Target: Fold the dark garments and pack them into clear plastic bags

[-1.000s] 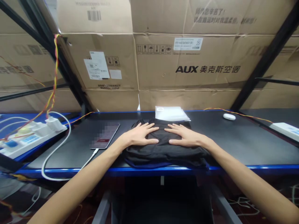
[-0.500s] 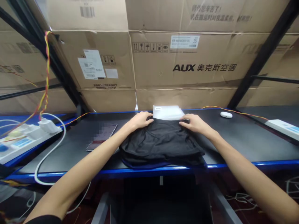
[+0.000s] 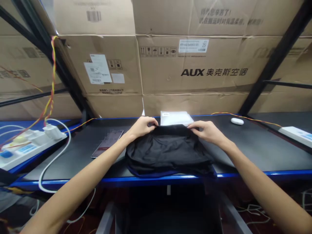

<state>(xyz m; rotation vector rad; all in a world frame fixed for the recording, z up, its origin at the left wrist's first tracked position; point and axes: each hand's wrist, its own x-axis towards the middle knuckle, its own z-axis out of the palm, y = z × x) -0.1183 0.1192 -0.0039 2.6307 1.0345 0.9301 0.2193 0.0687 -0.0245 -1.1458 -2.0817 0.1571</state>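
Left hand (image 3: 143,126) and right hand (image 3: 204,130) pinching black cloth (image 3: 170,149) at tabletop's (image 3: 246,146) front edge, white packet (image 3: 175,118) behind, cardboard (image 3: 195,84) beyond.

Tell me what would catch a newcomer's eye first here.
Likely first is the black cloth at the table's front edge, its far edge pinched by the left hand and the right hand. Behind it stands a wall of brown cardboard with bold AUX lettering. Against the dark tabletop, a small white case also stands out, towards the right.
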